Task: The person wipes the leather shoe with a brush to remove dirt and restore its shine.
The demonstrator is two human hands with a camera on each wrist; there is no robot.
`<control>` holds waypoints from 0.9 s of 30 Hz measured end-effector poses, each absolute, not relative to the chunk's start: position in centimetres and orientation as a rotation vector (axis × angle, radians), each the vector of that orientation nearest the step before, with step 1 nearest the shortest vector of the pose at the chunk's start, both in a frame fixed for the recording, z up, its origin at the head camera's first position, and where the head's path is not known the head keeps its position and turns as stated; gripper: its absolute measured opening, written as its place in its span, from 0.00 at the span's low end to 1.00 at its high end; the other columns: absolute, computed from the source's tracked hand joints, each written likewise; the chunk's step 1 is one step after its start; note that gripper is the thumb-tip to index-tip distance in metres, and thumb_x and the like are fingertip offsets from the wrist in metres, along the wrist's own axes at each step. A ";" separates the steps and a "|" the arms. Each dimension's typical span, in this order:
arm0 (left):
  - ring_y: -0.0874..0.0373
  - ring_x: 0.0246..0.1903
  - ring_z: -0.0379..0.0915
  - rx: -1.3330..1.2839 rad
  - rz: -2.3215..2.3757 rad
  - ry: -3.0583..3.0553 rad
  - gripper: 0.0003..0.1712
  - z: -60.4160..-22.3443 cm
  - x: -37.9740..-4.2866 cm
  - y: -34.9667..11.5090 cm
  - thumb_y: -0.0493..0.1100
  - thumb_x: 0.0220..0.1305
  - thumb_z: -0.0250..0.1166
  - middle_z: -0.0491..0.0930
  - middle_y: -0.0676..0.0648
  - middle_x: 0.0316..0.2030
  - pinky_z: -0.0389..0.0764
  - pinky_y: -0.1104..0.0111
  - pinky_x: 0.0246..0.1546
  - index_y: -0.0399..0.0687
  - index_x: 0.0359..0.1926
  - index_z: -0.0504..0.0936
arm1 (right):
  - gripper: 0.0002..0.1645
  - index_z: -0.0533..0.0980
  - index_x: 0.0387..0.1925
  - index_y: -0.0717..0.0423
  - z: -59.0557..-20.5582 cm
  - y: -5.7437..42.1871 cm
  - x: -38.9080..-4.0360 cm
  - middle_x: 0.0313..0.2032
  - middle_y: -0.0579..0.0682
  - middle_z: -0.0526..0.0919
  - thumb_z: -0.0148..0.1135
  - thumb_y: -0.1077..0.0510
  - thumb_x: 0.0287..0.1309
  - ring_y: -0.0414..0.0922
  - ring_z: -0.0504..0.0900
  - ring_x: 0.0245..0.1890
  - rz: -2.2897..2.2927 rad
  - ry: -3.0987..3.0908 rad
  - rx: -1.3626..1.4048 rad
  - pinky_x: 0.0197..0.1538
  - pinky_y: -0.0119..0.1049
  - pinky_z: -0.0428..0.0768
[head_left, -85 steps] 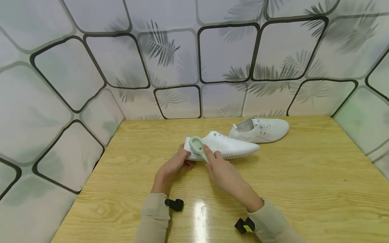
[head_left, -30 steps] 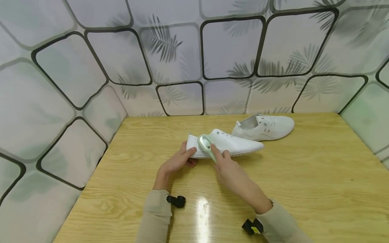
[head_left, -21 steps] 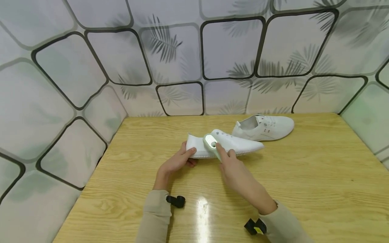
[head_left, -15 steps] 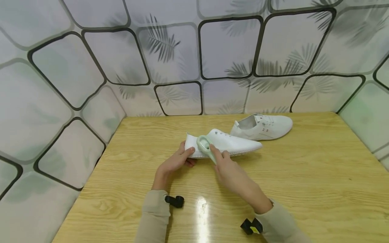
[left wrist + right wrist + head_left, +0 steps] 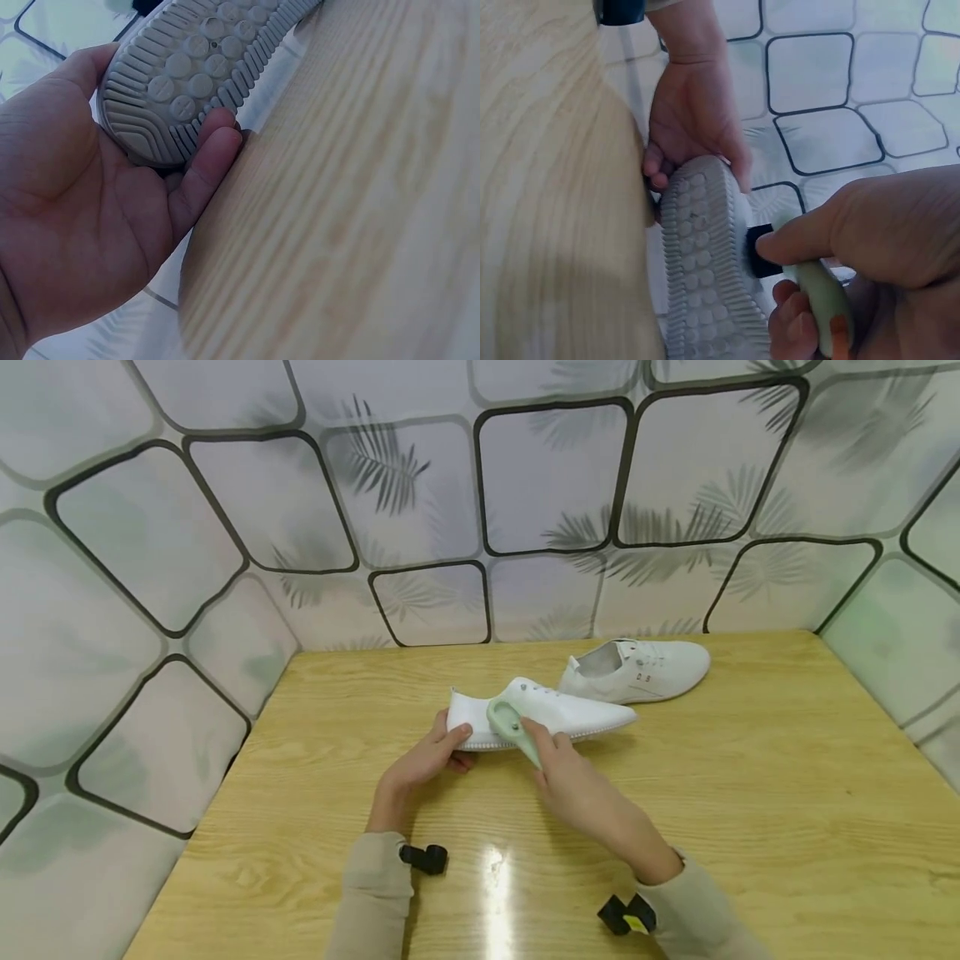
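Observation:
My left hand (image 5: 423,762) grips a white lace-up shoe (image 5: 581,717) at its heel, thumb on the near side and fingers underneath. The shoe is tipped so that its side faces up, toe pointing right; its ridged, studded sole (image 5: 199,71) shows in the left wrist view. In my right hand (image 5: 585,793) is a pale green brush (image 5: 504,718), held by its handle with the index finger extended along it. Dark bristles (image 5: 765,255) meet the shoe's side between heel and laces, as the right wrist view shows.
A second white shoe (image 5: 663,672) lies behind the held one, toe to the right. Both are at the wooden table (image 5: 750,827), with a patterned wall covering (image 5: 555,485) behind and at the sides. A black wrist camera (image 5: 425,859) sits at the left cuff.
The brush has gone back and forth along the shoe's side, from near the heel toward the laces and slightly back. My left thumb has shifted higher on the heel since the earliest frame.

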State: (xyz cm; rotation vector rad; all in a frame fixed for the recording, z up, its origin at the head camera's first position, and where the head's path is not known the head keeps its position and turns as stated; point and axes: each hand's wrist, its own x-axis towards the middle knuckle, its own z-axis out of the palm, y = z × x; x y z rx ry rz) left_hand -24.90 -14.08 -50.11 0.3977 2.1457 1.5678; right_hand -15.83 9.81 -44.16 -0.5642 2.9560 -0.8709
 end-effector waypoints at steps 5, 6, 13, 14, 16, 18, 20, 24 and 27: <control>0.48 0.42 0.76 0.401 1.569 2.147 0.38 -50.0 -24.9 -14.3 0.57 0.78 0.44 0.67 0.33 0.54 0.81 0.63 0.43 0.41 0.74 0.41 | 0.41 0.50 0.74 0.60 -44.1 9.8 -16.0 0.42 0.65 0.72 0.58 0.68 0.66 0.43 0.72 0.19 -0.867 2.983 -0.548 0.19 0.31 0.71; 0.48 0.42 0.76 0.407 1.568 2.149 0.38 -50.0 -24.9 -14.4 0.57 0.79 0.44 0.67 0.33 0.54 0.81 0.63 0.42 0.41 0.74 0.41 | 0.42 0.49 0.75 0.60 -44.2 9.7 -16.0 0.42 0.65 0.72 0.58 0.67 0.66 0.43 0.72 0.19 -0.865 2.979 -0.558 0.19 0.31 0.71; 0.48 0.41 0.76 0.400 1.570 2.149 0.37 -50.1 -24.8 -14.3 0.57 0.78 0.44 0.69 0.34 0.50 0.81 0.63 0.42 0.41 0.73 0.43 | 0.46 0.44 0.77 0.64 -44.0 10.0 -15.8 0.50 0.72 0.73 0.58 0.66 0.67 0.45 0.74 0.22 -0.776 2.970 -0.527 0.23 0.35 0.75; 0.48 0.41 0.76 0.398 1.572 2.148 0.37 -50.1 -24.8 -14.3 0.57 0.78 0.44 0.69 0.34 0.51 0.81 0.63 0.42 0.41 0.73 0.43 | 0.46 0.44 0.77 0.64 -44.0 10.1 -15.8 0.50 0.71 0.73 0.58 0.66 0.67 0.45 0.74 0.22 -0.763 2.983 -0.513 0.23 0.35 0.74; 0.49 0.41 0.75 0.385 1.578 2.147 0.37 -50.1 -24.8 -14.3 0.57 0.78 0.44 0.69 0.35 0.51 0.81 0.63 0.42 0.41 0.73 0.43 | 0.46 0.44 0.77 0.64 -43.9 10.1 -16.0 0.48 0.70 0.73 0.57 0.67 0.67 0.44 0.73 0.21 -0.745 3.010 -0.502 0.21 0.33 0.73; 0.49 0.41 0.75 0.378 1.587 2.146 0.37 -50.1 -24.8 -14.2 0.57 0.78 0.45 0.69 0.35 0.51 0.81 0.63 0.42 0.42 0.74 0.43 | 0.45 0.44 0.77 0.64 -44.0 9.9 -16.2 0.45 0.68 0.73 0.56 0.67 0.67 0.44 0.73 0.19 -0.755 3.015 -0.511 0.19 0.32 0.71; 0.49 0.41 0.75 0.383 1.588 2.144 0.36 -50.1 -24.8 -14.2 0.57 0.79 0.45 0.69 0.35 0.51 0.81 0.63 0.42 0.41 0.74 0.43 | 0.45 0.44 0.77 0.64 -44.0 9.6 -16.3 0.44 0.68 0.73 0.56 0.66 0.67 0.43 0.72 0.18 -0.760 3.002 -0.524 0.18 0.31 0.70; 0.48 0.41 0.75 0.400 1.584 2.138 0.37 -50.1 -24.8 -14.2 0.56 0.79 0.44 0.69 0.34 0.51 0.81 0.62 0.43 0.40 0.74 0.41 | 0.44 0.46 0.77 0.64 -43.7 9.6 -15.8 0.47 0.72 0.73 0.56 0.66 0.68 0.43 0.72 0.17 -0.722 2.998 -0.524 0.17 0.31 0.70; 0.48 0.41 0.75 0.398 1.585 2.128 0.38 -50.1 -24.8 -14.3 0.56 0.79 0.45 0.69 0.34 0.51 0.81 0.61 0.44 0.40 0.75 0.40 | 0.43 0.47 0.77 0.64 -43.5 9.7 -15.5 0.48 0.73 0.73 0.56 0.66 0.68 0.43 0.71 0.16 -0.682 3.027 -0.506 0.17 0.31 0.69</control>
